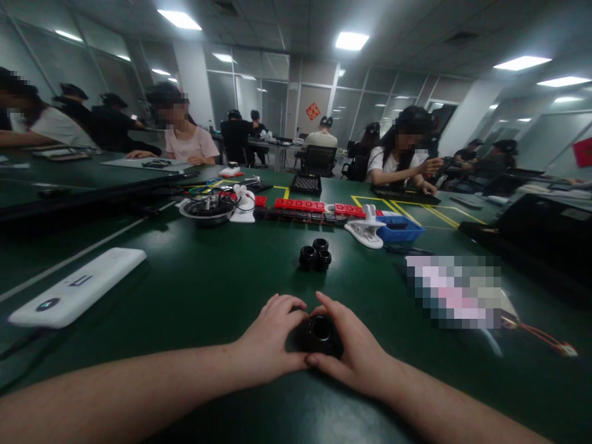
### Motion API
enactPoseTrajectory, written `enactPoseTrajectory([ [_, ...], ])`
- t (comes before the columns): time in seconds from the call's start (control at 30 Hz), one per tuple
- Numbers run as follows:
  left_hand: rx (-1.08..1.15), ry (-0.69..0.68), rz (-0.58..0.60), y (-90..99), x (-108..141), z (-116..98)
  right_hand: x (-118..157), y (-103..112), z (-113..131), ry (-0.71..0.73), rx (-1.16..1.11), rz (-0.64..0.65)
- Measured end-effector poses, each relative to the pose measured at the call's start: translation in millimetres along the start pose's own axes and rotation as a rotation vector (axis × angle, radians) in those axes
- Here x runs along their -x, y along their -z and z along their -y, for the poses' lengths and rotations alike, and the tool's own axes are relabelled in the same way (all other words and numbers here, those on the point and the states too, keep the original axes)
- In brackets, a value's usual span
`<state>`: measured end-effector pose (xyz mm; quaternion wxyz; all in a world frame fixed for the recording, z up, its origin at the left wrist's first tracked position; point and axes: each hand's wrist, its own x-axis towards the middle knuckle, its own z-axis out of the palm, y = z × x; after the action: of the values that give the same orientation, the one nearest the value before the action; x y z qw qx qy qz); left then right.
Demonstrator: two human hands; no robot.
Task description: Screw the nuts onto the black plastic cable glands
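Note:
Between my hands at the near middle of the table is a black ring-shaped part (pixel 320 330) with a round opening facing up. My left hand (pixel 274 336) curves round its left side, thumb toward the front and fingertips at the back. From the right, my right hand (pixel 358 348) is wrapped round the same part, its index finger raised along the far side. The two thumbs meet in front of it. Just beyond stand three similar black ring-shaped parts (pixel 316 254) in a tight cluster.
A white power bank (pixel 78 288) with a cable lies left. Farther back are a metal bowl (pixel 208 209), red strips (pixel 305 205), a white clamp (pixel 366 231) and a blue bin (pixel 401 228). A blurred-out item (pixel 451 293) lies right. Other people sit across the green table (pixel 194 271).

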<state>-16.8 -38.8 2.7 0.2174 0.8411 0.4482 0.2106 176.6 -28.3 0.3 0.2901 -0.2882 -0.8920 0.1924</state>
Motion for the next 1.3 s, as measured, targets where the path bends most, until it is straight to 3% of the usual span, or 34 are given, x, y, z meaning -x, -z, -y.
enactPoseTrajectory([
  [0.23,0.015,0.002,0.012,2.8,-0.3,0.0,0.9,3.4,1.8,0.064,-0.086,0.009],
  [0.47,0.01,0.003,-0.001,2.6,0.8,-2.2,0.6,3.0,0.7,-0.039,-0.003,-0.071],
  [0.6,0.005,0.003,0.021,3.2,1.0,-2.9,1.6,3.4,2.5,0.021,-0.046,-0.075],
  [0.83,-0.02,-0.012,0.025,1.9,0.3,-0.9,-0.1,4.1,1.3,0.017,0.01,0.001],
  [1.3,-0.032,-0.018,0.021,4.0,2.7,-8.3,2.6,-0.8,2.2,0.122,-0.096,-0.164],
])
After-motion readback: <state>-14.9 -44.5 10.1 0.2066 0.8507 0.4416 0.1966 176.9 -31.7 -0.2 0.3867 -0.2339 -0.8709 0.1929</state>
